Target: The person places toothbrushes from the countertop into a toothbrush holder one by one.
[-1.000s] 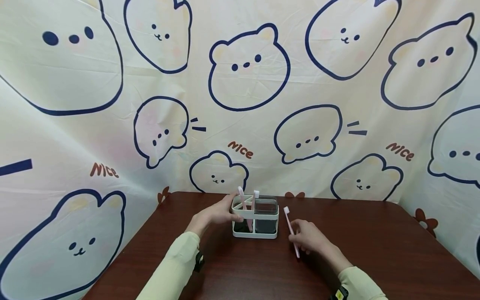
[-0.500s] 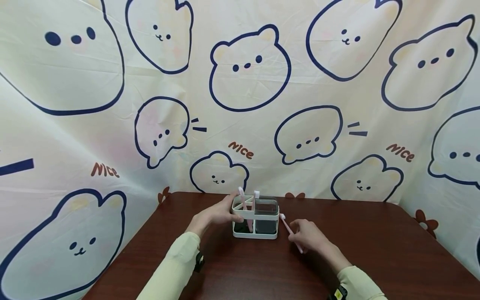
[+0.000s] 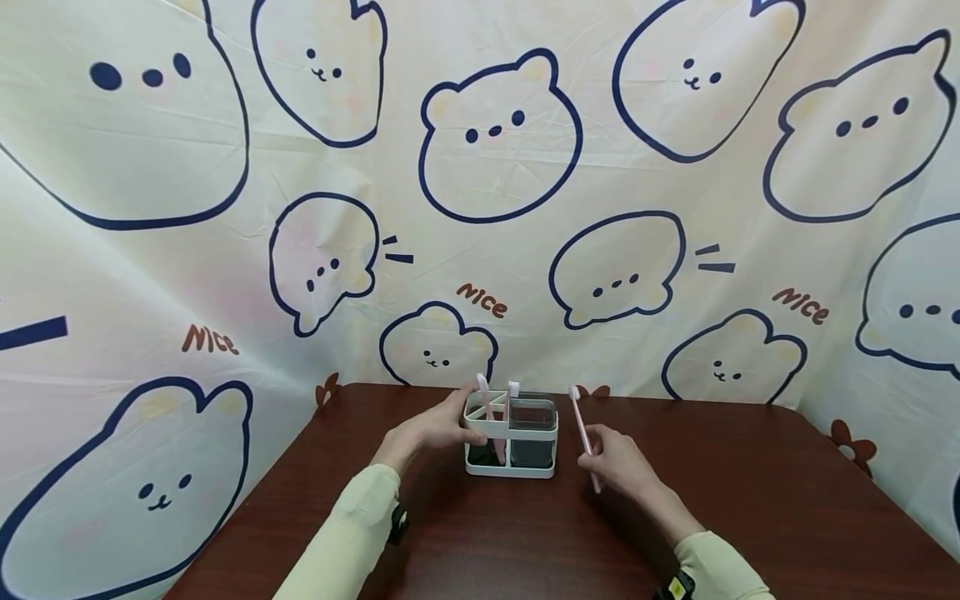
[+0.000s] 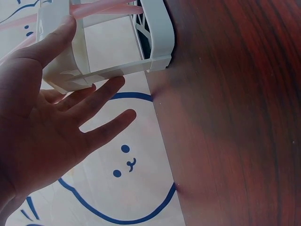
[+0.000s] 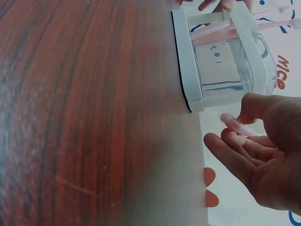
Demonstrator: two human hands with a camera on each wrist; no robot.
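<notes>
A white toothbrush holder [image 3: 525, 434] with a clear cup in its right half stands on the table. My left hand [image 3: 429, 428] grips its upper rim at the left side, thumb in front; the left wrist view shows the thumb over the band [image 4: 61, 61] and the other fingers along the side. Two toothbrushes stand in the left compartments, one a pink toothbrush [image 3: 488, 405] leaning left. Right of the holder and apart from it, my right hand [image 3: 622, 463] pinches another pink toothbrush [image 3: 582, 429], bristle head up. Its handle end [image 5: 231, 123] pokes out between thumb and fingers in the right wrist view.
The dark brown wooden table [image 3: 495, 542] spreads around the holder. Behind it hangs a pale cloth [image 3: 517, 250] printed with bear faces, close to the table's far edge.
The toothbrush in my right hand first tipped its head left toward the holder, then swung upright. My right hand has risen slightly. The left hand and the holder have stayed put.
</notes>
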